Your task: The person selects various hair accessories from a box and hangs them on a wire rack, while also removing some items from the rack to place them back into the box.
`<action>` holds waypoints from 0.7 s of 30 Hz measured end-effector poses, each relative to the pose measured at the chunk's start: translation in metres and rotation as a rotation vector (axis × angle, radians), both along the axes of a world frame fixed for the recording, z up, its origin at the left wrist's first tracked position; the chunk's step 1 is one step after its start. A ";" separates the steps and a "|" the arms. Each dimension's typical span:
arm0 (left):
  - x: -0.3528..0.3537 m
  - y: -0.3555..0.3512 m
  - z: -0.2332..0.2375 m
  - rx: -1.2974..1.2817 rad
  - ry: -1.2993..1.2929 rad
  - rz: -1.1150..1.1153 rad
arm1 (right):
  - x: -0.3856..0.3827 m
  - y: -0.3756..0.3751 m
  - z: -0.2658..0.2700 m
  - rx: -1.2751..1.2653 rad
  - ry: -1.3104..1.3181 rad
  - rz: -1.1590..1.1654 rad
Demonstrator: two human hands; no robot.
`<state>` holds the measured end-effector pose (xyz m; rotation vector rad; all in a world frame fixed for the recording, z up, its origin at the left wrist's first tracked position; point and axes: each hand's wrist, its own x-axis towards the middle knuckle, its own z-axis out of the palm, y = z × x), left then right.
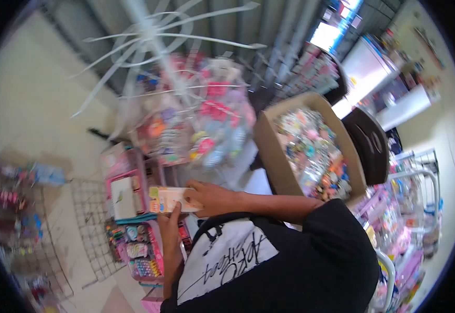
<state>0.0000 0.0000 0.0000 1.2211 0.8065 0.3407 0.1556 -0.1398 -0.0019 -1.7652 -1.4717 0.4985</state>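
A small orange and white packet (163, 200) is held between my two hands, in front of my black shirt. My right hand (202, 197) grips its right end. My left hand (170, 220) comes up from below, with its fingers closed on the packet's lower edge. Just left of the packet stands a pink case (139, 180) with a white panel. Below that, a pink tray (157, 261) holds several small colourful items. The print on the packet is too blurred to read.
An open cardboard box (275, 159) full of small wrapped items stands to the right, beside a dark chair (368, 143). A white wire rack (146, 36) rises ahead, near hanging plastic bags (217, 117). Wire grids (89, 214) lean at the left. Packaged goods (394, 219) fill the right side.
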 end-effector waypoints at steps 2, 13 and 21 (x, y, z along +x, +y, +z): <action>-0.021 -0.006 0.008 0.052 0.106 0.009 | 0.000 0.004 -0.010 -0.050 0.142 0.208; -0.220 0.098 0.019 0.243 -0.105 0.434 | -0.064 0.273 0.017 0.354 0.085 0.026; -0.251 0.090 0.009 0.198 -0.074 0.436 | -0.051 0.415 0.120 0.622 0.094 -0.116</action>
